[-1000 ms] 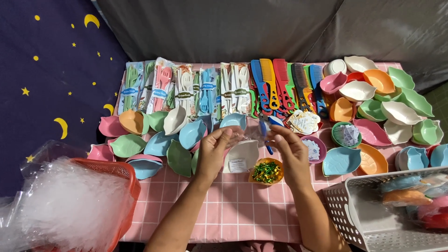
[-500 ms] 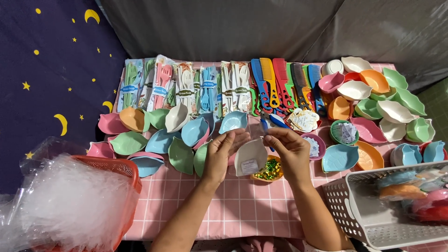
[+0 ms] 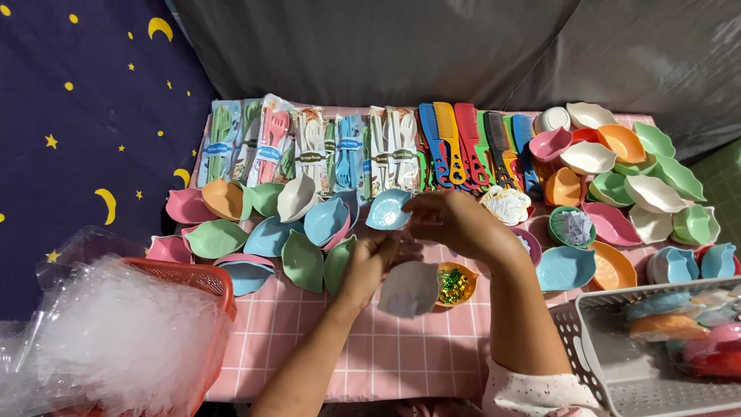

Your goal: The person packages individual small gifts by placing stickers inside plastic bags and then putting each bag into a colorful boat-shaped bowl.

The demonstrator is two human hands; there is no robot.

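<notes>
My left hand (image 3: pixel 369 264) grips the upper edge of a pale white leaf-shaped dish (image 3: pixel 409 289), held tilted above the pink checked tablecloth (image 3: pixel 401 355). My right hand (image 3: pixel 455 224) hovers just above it with fingers curled, near a blue leaf dish (image 3: pixel 387 209); whether it pinches anything is unclear. A small orange bowl of green and yellow beads (image 3: pixel 455 284) sits right beside the held dish.
Leaf dishes in pink, green, blue and orange (image 3: pixel 255 232) lie left and right (image 3: pixel 625 185). Packaged cutlery sets (image 3: pixel 309 147) and coloured combs (image 3: pixel 471 143) line the back. A red basket with clear bags (image 3: pixel 116 332) stands at left, a white basket (image 3: pixel 664 347) at right.
The white dish has dropped lower and tilted, now held by my left hand alone. My right hand has lifted off it and moved up toward the blue dish.
</notes>
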